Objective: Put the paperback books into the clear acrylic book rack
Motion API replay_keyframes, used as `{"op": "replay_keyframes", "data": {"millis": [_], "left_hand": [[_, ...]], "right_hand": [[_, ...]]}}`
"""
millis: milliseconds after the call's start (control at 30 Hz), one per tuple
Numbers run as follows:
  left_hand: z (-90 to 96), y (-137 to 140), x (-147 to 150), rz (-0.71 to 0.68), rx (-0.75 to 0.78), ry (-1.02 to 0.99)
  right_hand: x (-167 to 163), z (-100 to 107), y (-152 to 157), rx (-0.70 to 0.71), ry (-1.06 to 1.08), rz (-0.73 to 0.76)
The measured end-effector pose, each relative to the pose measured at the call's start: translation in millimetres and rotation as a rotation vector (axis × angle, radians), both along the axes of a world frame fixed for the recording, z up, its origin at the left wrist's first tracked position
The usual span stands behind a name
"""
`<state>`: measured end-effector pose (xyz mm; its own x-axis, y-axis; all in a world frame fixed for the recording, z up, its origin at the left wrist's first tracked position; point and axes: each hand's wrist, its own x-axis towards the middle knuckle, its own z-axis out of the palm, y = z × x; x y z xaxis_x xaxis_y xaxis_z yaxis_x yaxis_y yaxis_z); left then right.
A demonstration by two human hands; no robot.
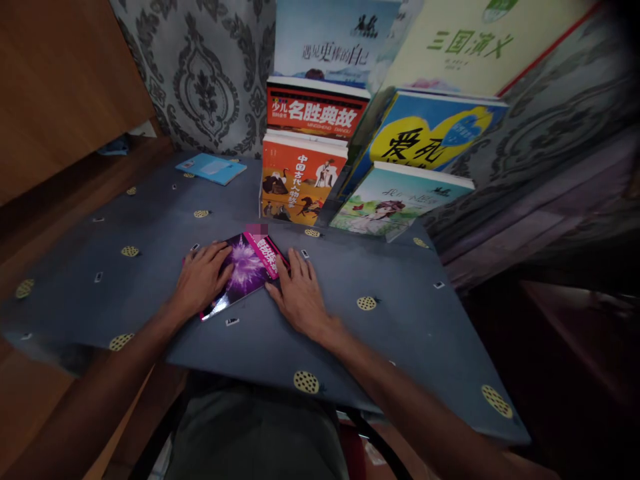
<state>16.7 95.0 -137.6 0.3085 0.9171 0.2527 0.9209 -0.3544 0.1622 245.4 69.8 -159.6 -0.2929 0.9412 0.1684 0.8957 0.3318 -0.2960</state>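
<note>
A paperback book (242, 267) with a purple starburst cover and a pink title strip lies at a slant on the table, part of its cover blurred out. My left hand (203, 277) rests on the book's left end, fingers laid out over the cover and covering that side. At the opposite end is my right hand (300, 293), its fingers stretched and apart. Its thumb and index finger touch the book's right edge, while the other fingers lie on the tablecloth. Neither hand is closed round the book.
A blue-grey tablecloth (165, 267) with yellow pineapple prints covers the table. Behind the purple book stand several upright books, among them an orange one (303, 177) and a green one (400, 203). A light-blue booklet (213, 168) lies at the back left, by the patterned wall (200, 73).
</note>
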Motion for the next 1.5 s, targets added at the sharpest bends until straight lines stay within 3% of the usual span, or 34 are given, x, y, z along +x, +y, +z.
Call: {"op": "replay_keyframes", "data": {"millis": [200,367,500,600,733,1067,1200,1367,1500], "left_hand": [[20.9,-38,10,0.113,0.009,0.220],[42.7,-63,10,0.123,-0.138,0.287],[39.4,-36,3,0.084,-0.093,0.206],[22.6,-2,-4,-0.039,0.006,0.106],[4.1,27,-2,-0.092,-0.014,0.040],[-12.9,52,39,-0.264,0.011,-0.059],[-18.0,59,33,-0.304,-0.028,-0.095],[-19.3,66,22,-0.367,-0.067,-0.137],[-21.4,67,23,-0.369,-0.051,-0.142]], "right_hand": [[8,11,36,-0.057,-0.041,0.066],[8,16,66,-0.018,-0.015,0.037],[6,13,66,0.010,0.099,0.032],[8,9,59,0.019,0.188,0.069],[10,7,50,0.008,0.235,0.181],[8,7,48,0.028,0.235,0.199],[7,6,51,0.072,0.258,0.178],[9,5,55,-0.013,0.246,0.345],[16,3,48,-0.016,0.229,0.388]]}}
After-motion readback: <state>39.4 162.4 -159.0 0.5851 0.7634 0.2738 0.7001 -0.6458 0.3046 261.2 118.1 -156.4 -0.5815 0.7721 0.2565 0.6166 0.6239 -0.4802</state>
